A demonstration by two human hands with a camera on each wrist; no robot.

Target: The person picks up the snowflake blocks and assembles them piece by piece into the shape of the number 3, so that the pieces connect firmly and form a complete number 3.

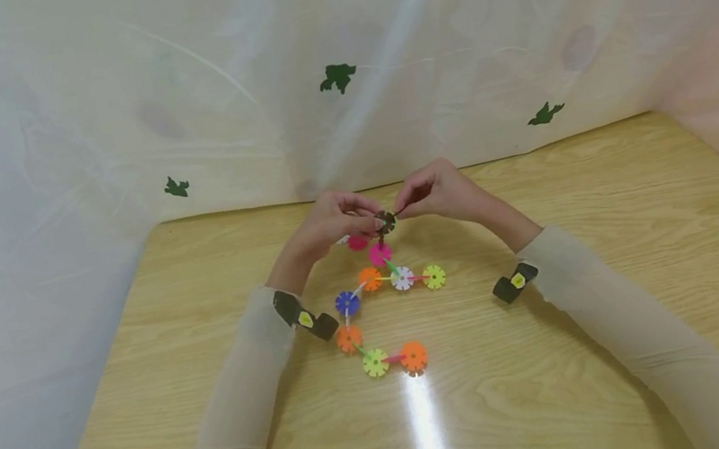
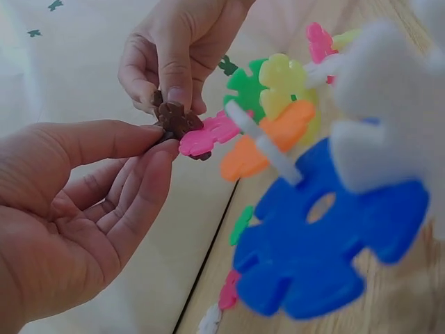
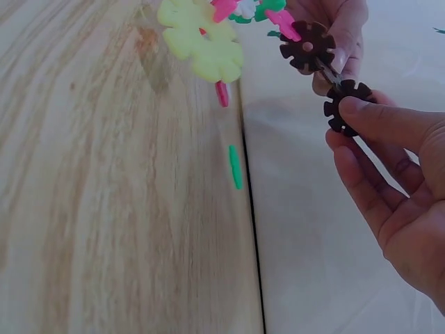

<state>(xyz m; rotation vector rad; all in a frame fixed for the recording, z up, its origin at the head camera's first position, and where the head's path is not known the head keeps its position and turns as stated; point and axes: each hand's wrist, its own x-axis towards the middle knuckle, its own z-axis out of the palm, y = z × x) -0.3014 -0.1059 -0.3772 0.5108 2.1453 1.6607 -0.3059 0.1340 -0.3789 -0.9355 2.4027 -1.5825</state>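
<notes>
My left hand [image 1: 340,218] pinches a dark brown notched disc [image 1: 386,221] between thumb and fingers. On the right, my hand [image 3: 403,163] pinches another brown notched disc [image 3: 348,108] by its edge. The two brown discs meet or nearly meet between the hands, with a narrow dark piece [image 3: 328,71] between them. A pink disc [image 1: 380,254] joins the brown end to a chain of interlocking discs, including a blue disc [image 2: 327,229], a white disc [image 1: 402,278] and an orange disc [image 1: 413,357]. Fingers partly cover both brown discs.
A pink piece [image 1: 357,242] and a white piece lie behind the left hand, partly hidden. A green disc [image 3: 235,167] is seen edge-on near the table's far edge. Behind the wooden table [image 1: 539,385] hangs a pale curtain [image 1: 225,120] with green leaf shapes.
</notes>
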